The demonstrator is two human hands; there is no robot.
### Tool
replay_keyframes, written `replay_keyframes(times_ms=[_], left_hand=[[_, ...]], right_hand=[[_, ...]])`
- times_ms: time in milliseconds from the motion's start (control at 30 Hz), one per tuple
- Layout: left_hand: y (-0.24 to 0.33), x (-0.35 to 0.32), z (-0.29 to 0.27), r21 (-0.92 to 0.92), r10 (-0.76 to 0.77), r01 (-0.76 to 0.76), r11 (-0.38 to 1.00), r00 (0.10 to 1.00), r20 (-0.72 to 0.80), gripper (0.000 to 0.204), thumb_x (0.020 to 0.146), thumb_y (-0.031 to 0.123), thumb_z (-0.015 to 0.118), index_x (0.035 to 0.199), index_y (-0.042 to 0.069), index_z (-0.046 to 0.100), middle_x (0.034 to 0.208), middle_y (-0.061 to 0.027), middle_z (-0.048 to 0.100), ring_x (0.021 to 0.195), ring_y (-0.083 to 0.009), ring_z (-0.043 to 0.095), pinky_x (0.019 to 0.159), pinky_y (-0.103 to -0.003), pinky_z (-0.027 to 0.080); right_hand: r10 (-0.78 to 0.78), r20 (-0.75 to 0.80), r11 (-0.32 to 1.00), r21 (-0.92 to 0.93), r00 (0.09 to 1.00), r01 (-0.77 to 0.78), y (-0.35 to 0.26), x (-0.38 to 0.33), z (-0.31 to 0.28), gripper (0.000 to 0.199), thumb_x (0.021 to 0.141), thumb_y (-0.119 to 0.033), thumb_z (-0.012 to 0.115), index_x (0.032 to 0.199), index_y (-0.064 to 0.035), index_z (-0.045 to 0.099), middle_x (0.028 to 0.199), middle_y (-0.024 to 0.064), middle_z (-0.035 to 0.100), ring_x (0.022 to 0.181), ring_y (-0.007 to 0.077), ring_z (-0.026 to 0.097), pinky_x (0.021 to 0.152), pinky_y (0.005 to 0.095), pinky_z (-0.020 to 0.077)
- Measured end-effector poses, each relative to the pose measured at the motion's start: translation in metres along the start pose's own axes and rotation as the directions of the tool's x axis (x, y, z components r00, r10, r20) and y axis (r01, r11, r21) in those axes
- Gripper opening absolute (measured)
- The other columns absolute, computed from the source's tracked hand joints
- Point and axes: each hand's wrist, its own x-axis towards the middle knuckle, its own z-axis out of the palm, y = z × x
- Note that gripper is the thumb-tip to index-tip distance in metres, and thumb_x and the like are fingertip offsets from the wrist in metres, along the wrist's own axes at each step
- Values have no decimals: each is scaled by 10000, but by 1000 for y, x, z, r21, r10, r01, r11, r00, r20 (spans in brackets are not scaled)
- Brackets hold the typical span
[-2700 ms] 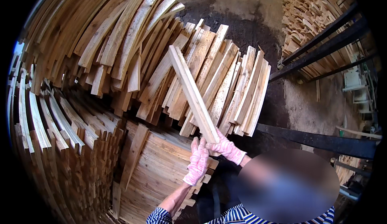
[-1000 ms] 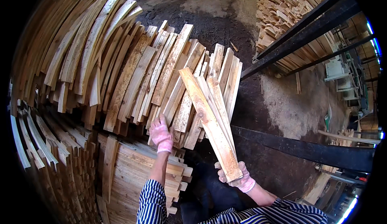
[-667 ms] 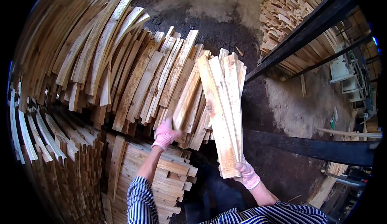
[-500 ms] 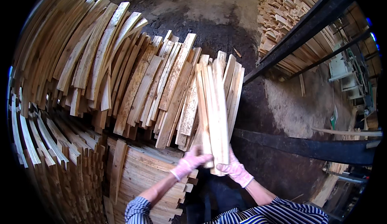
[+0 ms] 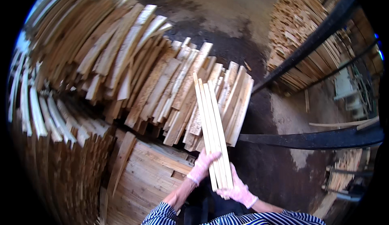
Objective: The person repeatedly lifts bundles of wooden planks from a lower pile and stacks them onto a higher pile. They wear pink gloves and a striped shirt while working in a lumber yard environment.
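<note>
A small bundle of pale wooden slats (image 5: 212,132) is held upright-slanting between my two hands, its far end over a row of stacked boards (image 5: 170,91). My left hand (image 5: 205,166), in a pink-and-white glove, grips the bundle's left side with the thumb across the front. Lower down, my right hand (image 5: 240,191), gloved alike, is closed round the bottom right of the slats. Its fingers behind the wood are partly hidden. The slats lie side by side with their near ends close together, and their far ends are staggered.
More board stacks (image 5: 60,172) fill the left side. A smooth wooden stack (image 5: 146,172) stands near my left forearm. Dark metal bars (image 5: 312,140) cross on the right, before a large lumber pile (image 5: 291,34) and a pale machine (image 5: 344,85). The floor (image 5: 227,6) is stained.
My hands have drawn the slats down and toward me, away from the boards. The bundle's slats now show edge-on, pressed together. The view has shifted, moving the stacks rightward.
</note>
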Motion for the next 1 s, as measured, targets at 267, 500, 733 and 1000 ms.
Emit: replay_keyframes(times_ms=[267,500,733,1000], left_hand=[[31,-136,-134,-286,341,-451,846,868,-361,376,882,230,758,1168,15,643,1095,-77,709,963,-208,697,886,-388,588],[28,-303,-181,-88,523,-640,763,693,-496,409,827,137,806,1189,29,650,1110,-68,712,1008,-194,679,902,-341,558],[55,-404,-159,456,806,-666,590,450,-385,658,675,148,937,1239,45,613,1129,-64,710,1047,-170,669,897,-321,561],[-22,-387,-289,-479,473,-565,672,825,-311,934,865,593,621,1549,49,291,1535,-282,356,1280,-561,433,1046,-693,373]], right_hand=[[114,365,372,-878,924,301,89,-26,8,1251,672,-560,853,1566,-17,165,1234,202,546,1142,383,570,1009,408,467],[-32,641,758,-484,767,437,61,31,178,1190,717,-370,886,1573,4,148,1589,172,298,1472,258,293,1217,350,223],[-173,708,810,-292,684,508,107,49,296,997,697,-257,900,1516,-109,351,1399,127,544,1307,236,506,1109,353,394],[-51,738,729,-433,672,531,146,96,338,955,710,-239,907,1488,-87,376,1367,126,559,1293,221,506,1098,352,406]])
